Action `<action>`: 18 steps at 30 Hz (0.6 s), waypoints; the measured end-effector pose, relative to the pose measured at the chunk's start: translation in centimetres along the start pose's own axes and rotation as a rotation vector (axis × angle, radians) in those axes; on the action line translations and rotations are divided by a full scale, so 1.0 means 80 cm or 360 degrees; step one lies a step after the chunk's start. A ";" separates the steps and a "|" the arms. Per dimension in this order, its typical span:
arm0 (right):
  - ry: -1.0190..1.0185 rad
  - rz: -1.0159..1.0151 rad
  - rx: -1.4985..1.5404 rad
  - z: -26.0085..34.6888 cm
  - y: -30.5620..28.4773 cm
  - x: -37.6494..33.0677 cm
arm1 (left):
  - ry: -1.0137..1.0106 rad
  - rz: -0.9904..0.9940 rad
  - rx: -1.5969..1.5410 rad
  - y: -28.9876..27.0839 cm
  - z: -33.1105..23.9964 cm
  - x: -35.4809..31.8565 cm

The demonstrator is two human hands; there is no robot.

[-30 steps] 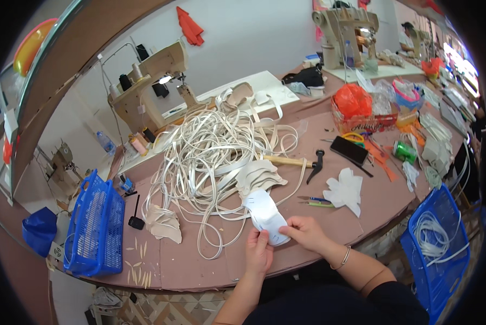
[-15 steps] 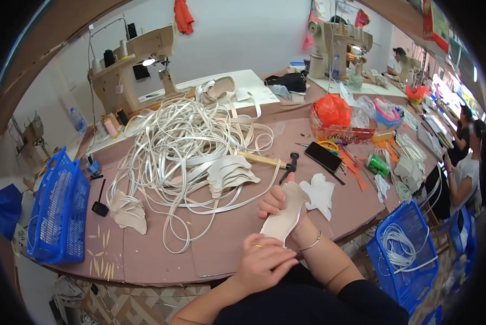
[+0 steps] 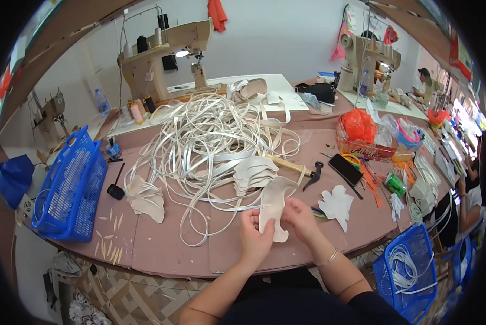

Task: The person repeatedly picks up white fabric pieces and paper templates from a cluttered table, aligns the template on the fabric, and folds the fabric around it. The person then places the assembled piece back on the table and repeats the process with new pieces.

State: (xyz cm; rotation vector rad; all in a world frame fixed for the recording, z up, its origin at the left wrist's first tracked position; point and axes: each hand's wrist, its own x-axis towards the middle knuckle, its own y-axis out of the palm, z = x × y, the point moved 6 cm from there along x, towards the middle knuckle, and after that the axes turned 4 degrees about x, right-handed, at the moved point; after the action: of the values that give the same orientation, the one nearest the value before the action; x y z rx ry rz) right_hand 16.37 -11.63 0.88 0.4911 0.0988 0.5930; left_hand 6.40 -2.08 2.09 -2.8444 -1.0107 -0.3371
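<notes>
A beige, curved shoe-upper piece [image 3: 272, 205] is held up over the near middle of the table. My left hand [image 3: 257, 237] pinches its lower left edge, the thumb lying across its face. On the opposite edge, my right hand [image 3: 302, 220] grips it with bent fingers; a bracelet circles that wrist. Just beyond the held piece lies a stack of similar beige pieces [image 3: 253, 172]. Past that stack spreads a big tangle of white and beige straps [image 3: 199, 138]. A hammer [image 3: 288, 164] with a wooden handle and black head lies beyond my right hand. White cut pieces [image 3: 336, 208] rest to its right.
Another beige stack [image 3: 146, 199] lies left. A blue basket [image 3: 72, 189] stands at the left edge; another blue basket [image 3: 405, 271] with white cord is low right. A phone [image 3: 346, 169] and a green can [image 3: 395, 184] lie right. Sewing machines [image 3: 164, 54] stand behind.
The view has shifted left. The held piece has turned more upright, with its wide face toward me. My hands have moved apart to its two sides.
</notes>
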 end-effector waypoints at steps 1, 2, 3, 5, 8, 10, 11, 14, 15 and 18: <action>0.0006 0.0029 -0.0200 -0.001 0.003 -0.008 | 0.0018 0.0003 0.0033 0.001 0.002 0.000; 0.0010 0.0053 -0.0401 -0.002 0.006 -0.011 | 0.0036 0.0012 0.0065 0.002 0.005 0.001; 0.0016 0.0001 -0.0339 -0.004 0.003 -0.011 | 0.0004 0.0049 0.0040 0.004 0.011 0.002; 0.0024 -0.0107 -0.0219 -0.005 -0.002 -0.004 | -0.0063 0.0130 -0.0013 0.010 0.021 0.004; 0.0073 -0.0152 -0.0260 0.011 -0.001 0.000 | -0.0322 0.0282 -0.0437 0.017 0.029 0.006; -0.0169 -0.0147 -0.0454 0.011 -0.005 0.009 | -0.0520 0.0365 -0.0714 0.021 0.026 0.003; -0.0289 -0.0150 -0.0553 0.014 -0.007 0.013 | -0.0623 0.0406 -0.0851 0.023 0.025 0.001; -0.0092 -0.0026 -0.0582 0.038 0.006 0.015 | -0.0926 0.0671 -0.0953 0.023 0.039 -0.020; -0.0085 0.0052 -0.0553 0.040 0.015 0.010 | -0.0954 0.0709 -0.1086 0.018 0.045 -0.024; -0.0131 0.0097 -0.0659 0.049 0.020 -0.003 | -0.1036 0.0834 -0.1376 0.018 0.061 -0.029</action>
State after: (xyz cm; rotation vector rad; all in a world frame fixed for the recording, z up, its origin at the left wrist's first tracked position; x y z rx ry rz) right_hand 16.27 -12.23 5.05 0.1161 -0.1169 0.6326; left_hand 6.42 -3.79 -3.20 -3.9776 -0.0629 0.3175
